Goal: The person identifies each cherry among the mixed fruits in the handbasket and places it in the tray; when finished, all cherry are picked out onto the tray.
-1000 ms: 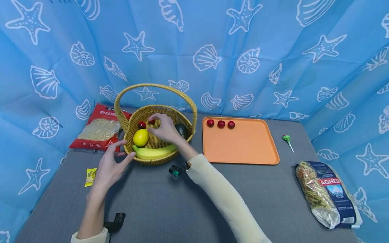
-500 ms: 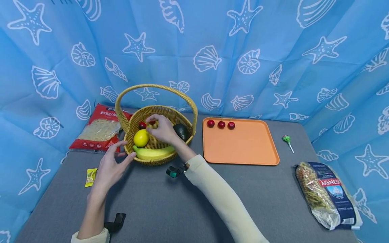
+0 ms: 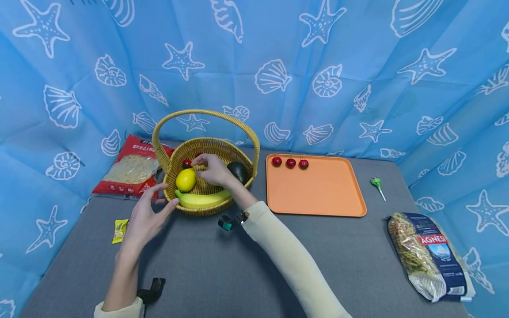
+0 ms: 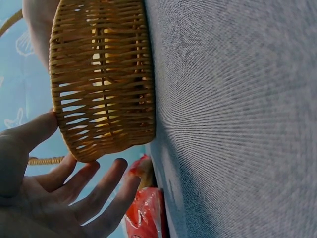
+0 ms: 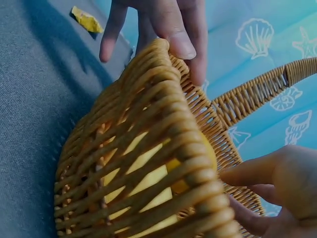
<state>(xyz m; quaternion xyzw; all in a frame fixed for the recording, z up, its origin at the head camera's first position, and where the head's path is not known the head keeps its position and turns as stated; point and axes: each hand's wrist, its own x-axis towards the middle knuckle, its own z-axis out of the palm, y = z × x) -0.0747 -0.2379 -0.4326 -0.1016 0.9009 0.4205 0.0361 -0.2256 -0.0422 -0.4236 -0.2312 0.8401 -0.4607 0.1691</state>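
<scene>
A wicker basket (image 3: 199,212) with a tall arched handle holds a lemon (image 3: 185,180), a banana (image 3: 203,200), an avocado (image 3: 237,171) and a cherry (image 3: 187,164). My left hand (image 3: 149,216) grips the basket's left end, thumb on the near rim and fingertips against the outer side in the left wrist view. My right hand (image 3: 214,171) is inside the basket, with bent fingers just right of the lemon. A bit of red shows behind these fingers. Whether the right fingertips pinch anything is hidden, also in the right wrist view.
Right of the basket lies an orange tray (image 3: 314,190) with three cherries (image 3: 290,163) along its far edge. A lollipop (image 3: 377,187) and an Agnesi pasta bag (image 3: 429,254) lie farther right. A red pasta bag (image 3: 131,170) and small yellow packet (image 3: 119,231) are at left.
My right hand shifts slightly within the basket, and its fingertips lie a little differently beside the lemon. My left hand stays on the rim.
</scene>
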